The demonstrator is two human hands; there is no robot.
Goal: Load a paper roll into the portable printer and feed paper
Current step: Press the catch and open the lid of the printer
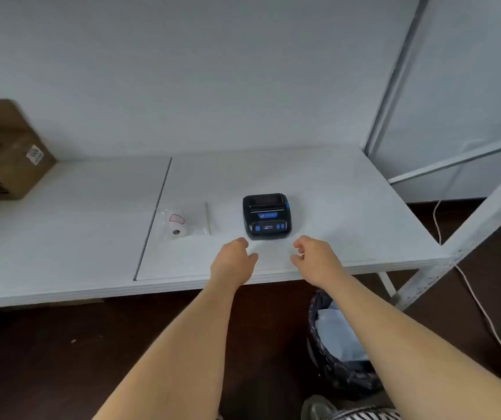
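Across the middle of the view stretches a white tabletop (318,183), made of 2 panels that meet at a dark seam running from the back wall toward the near edge. At its right end stands a pale metal shelf frame (394,86) with slanted uprights. On the far left of the tabletop sits a brown cardboard box (7,153) with a small white label on its side. Below the near edge, on the dark floor, stands a black bin (334,371) holding crumpled bluish paper, and a white cord (479,307) trails down the floor at the right.

Both bare forearms reach up from the bottom of the view. The left hand (233,262) hovers over the tabletop just in front of the printer, fingers loosely curled and grasping nothing. The right hand (314,257) hovers beside it, also loosely curled and grasping nothing; the 2 hands are apart, with a gap of bare tabletop between them.

The portable printer (266,216) is black with blue buttons, lies flat on the right panel, lid down, just beyond the hands and untouched by either. To its left, near the seam, lies a clear plastic bag (194,219) with a red mark, and the white paper roll (177,232) lies inside it, its core end facing the camera.
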